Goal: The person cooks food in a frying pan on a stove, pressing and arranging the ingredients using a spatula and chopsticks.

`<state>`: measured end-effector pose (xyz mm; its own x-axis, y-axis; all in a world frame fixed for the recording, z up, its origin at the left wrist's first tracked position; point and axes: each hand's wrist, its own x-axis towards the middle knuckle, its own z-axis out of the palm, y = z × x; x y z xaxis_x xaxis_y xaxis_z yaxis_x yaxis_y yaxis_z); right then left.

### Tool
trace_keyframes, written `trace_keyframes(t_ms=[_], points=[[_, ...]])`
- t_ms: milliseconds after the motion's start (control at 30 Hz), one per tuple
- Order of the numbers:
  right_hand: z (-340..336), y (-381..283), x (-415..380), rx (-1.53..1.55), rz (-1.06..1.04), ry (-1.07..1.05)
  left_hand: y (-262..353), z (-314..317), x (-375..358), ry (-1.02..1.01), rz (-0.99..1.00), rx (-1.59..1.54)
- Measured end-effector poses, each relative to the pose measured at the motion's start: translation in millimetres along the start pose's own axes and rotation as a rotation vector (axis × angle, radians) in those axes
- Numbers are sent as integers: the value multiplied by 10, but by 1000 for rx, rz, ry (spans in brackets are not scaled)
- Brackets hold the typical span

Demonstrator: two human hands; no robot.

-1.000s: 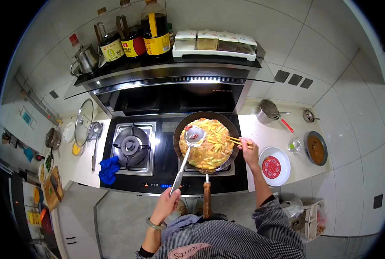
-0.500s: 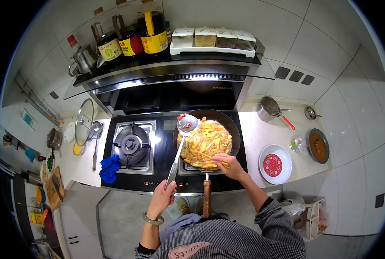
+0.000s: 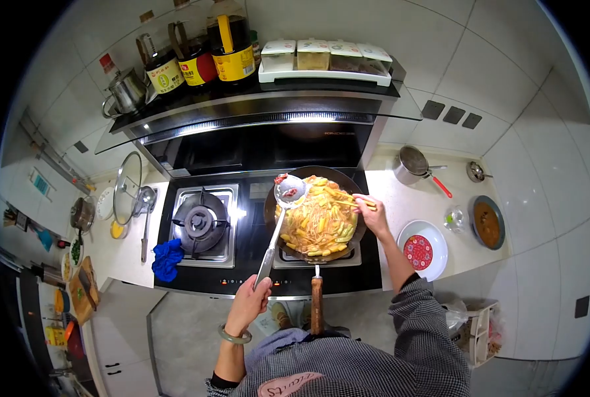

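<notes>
My left hand [image 3: 249,301] is closed round the handle of a metal ladle [image 3: 290,190]. Its bowl, with some red food stuck in it, rests at the upper left of the wok [image 3: 352,177]. Yellow and pale food [image 3: 316,221], looking like noodles with cut vegetables, fills the wok. Above the wok's right side, my right hand [image 3: 373,215] grips chopsticks [image 3: 356,203], whose tips are among the food. The wok's wooden handle [image 3: 317,304] points toward my body, with neither hand on it.
On the left are a bare burner [image 3: 201,223], a blue cloth [image 3: 168,259] and a glass lid [image 3: 127,188]. A white plate with a red pattern [image 3: 418,253], a small saucepan [image 3: 412,164] and a bowl of brown sauce [image 3: 487,223] stand right. Sauce bottles [image 3: 231,46] line the shelf.
My right hand and the chopsticks have moved from the wok's near edge up to its right side. The food has shifted in the wok. The ladle has hardly moved.
</notes>
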<state>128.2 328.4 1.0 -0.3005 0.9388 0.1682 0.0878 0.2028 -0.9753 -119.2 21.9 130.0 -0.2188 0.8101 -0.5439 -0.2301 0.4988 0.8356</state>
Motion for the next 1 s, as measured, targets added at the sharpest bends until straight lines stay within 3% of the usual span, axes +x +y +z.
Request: trace_keyframes(t_ms=[200,333,433,533,667,733,800,1000], points=[[483,-22,-62,218,105,-241,30,-22,-23,16,-1,14],[538,-364,-391,93,38,-366,-1,-47,-9,21,10,18],[373,-584,-614,-104,-127,-544,13,-46,-9,24,14,30],[120,-887,-782,-177,-262,-569,12,-44,6,1,27,27],[-97,-1013,-913,-309,-179,-690,30,-14,49,-13,17,22],[-146,-869,-888,-375,-214,-693,13,-22,83,-33,15,7],[-158,-721,-824,-477,-344,-566,21,-10,89,-37,20,16],[-314,-924,-713,-451,-352,-216,36,-32,94,-22,14,33]])
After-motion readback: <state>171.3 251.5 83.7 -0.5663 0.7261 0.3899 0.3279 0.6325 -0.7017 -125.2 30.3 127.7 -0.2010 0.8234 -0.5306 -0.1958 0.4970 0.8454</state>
